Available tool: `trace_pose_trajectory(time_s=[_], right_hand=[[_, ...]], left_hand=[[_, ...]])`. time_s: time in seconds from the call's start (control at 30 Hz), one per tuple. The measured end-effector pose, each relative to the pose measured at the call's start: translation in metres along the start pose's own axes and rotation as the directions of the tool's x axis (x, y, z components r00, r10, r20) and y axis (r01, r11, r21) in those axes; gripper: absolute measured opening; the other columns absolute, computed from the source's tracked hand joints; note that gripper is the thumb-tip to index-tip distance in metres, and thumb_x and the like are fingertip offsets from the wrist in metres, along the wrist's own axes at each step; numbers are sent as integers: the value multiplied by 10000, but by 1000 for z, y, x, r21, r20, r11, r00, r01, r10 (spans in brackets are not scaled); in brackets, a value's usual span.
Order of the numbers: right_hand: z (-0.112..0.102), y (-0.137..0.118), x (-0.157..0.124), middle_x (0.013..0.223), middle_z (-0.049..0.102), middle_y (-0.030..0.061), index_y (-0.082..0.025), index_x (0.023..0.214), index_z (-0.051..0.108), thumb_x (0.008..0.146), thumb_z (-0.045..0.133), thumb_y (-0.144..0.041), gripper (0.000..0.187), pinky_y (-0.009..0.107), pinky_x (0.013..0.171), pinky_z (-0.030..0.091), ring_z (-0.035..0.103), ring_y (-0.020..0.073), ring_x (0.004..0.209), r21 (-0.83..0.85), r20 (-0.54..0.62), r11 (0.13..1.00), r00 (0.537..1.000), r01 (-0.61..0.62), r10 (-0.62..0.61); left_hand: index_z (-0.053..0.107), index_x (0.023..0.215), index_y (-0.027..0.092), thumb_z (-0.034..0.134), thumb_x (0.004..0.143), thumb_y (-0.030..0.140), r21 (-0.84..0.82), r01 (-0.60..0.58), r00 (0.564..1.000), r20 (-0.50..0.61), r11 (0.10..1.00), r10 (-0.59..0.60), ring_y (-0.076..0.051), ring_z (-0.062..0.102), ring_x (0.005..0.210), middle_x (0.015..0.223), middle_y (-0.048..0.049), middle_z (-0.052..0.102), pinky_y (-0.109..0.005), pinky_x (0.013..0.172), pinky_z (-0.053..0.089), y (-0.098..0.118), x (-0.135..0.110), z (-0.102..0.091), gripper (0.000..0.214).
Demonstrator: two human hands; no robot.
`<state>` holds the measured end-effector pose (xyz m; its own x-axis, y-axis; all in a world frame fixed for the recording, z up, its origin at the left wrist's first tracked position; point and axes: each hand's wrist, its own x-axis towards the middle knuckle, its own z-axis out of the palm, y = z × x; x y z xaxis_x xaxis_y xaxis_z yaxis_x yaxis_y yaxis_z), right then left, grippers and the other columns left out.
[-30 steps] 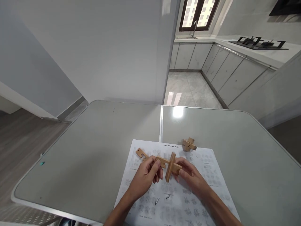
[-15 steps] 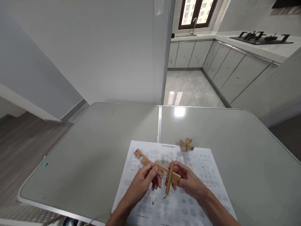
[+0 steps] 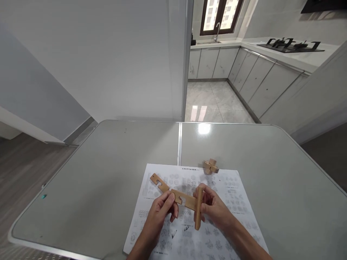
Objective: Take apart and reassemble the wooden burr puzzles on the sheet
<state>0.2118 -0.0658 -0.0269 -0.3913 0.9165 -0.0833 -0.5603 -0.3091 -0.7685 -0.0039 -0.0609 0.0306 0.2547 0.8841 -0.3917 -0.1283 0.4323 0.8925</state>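
My left hand (image 3: 159, 213) pinches a flat notched wooden puzzle piece (image 3: 190, 203) near its left end, thumb on top. My right hand (image 3: 214, 206) grips a rounded wooden rod (image 3: 198, 215), which stands crosswise at the right end of that flat piece. Whether the rod is around the piece or only against it, I cannot tell. A second notched wooden strip (image 3: 162, 185) slants up and left just beyond my left fingers; whether it touches them is unclear. Under both hands lies a white printed sheet (image 3: 245, 202) with rows of small diagrams.
A small cross-shaped wooden block assembly (image 3: 210, 167) sits at the sheet's far edge. The grey-green table (image 3: 89, 187) has a metal seam (image 3: 179, 144) across it. A small teal bit (image 3: 43, 196) lies near the left edge. Behind are a white wall and a kitchen counter (image 3: 214, 45).
The rod has shifted along the flat piece to its right end, with my right hand. My left hand keeps its pinch. The whole view has shifted slightly.
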Motion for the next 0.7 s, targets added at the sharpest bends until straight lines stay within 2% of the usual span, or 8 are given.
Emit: trace_pose_trajectory(time_s=[0.13,0.23,0.3,0.37,0.43,0.53,0.63,0.7], right_hand=[[-3,-18,-7,627,532,-85,-251,835,505,755,912,-606,546,210,385,467,481,85,396,66,138,996,989,-60,50],[5,-39,-3,697,515,-53,-228,890,601,856,846,-577,428,216,499,498,529,107,555,-211,30,969,991,-125,134],[16,-48,7,751,526,-28,-221,927,649,944,752,-566,361,236,554,497,540,130,635,-395,-59,902,984,-176,166],[28,-50,22,731,526,-26,-224,969,666,972,687,-602,378,266,564,481,515,147,622,-542,-84,823,985,-173,152],[38,-46,38,732,553,-20,-228,1013,680,1004,633,-583,359,282,579,450,514,160,629,-691,-97,711,991,-133,91],[50,-40,61,805,672,10,-231,1018,679,1038,585,-457,246,298,640,437,592,192,704,-878,-90,471,996,-87,17],[59,-36,80,910,758,25,-240,1027,669,1056,548,-367,177,290,673,433,671,211,802,-972,-111,207,994,-113,22],[62,-33,90,920,779,27,-243,1027,673,1061,550,-350,166,279,652,409,696,217,830,-987,-128,91,991,-131,38]], left_hand=[[472,721,219,646,880,751,42,-82,973,-212,996,89,-111,351,543,577,50,456,-247,534,339,15,-3,-29,582],[527,745,210,623,891,744,317,-37,975,-196,948,104,-132,417,572,608,33,503,-256,555,362,28,-5,-58,562],[521,732,214,538,920,758,478,-16,964,-224,878,140,-141,443,581,615,29,514,-262,575,368,34,-4,-72,576],[511,716,220,476,941,741,600,12,956,-241,800,167,-150,459,585,610,27,522,-271,595,370,38,-1,-78,569],[490,691,227,446,954,697,699,47,953,-245,714,178,-157,455,577,589,30,515,-279,605,360,39,3,-79,540],[456,661,235,437,949,634,800,76,953,-234,595,192,-163,443,575,578,32,506,-287,606,338,39,10,-79,492],[449,646,234,438,933,628,844,82,953,-221,530,205,-168,450,590,596,24,524,-285,600,328,37,16,-82,487],[440,631,234,443,923,640,854,88,952,-224,513,209,-169,446,586,589,21,523,-284,590,316,36,20,-86,500]])
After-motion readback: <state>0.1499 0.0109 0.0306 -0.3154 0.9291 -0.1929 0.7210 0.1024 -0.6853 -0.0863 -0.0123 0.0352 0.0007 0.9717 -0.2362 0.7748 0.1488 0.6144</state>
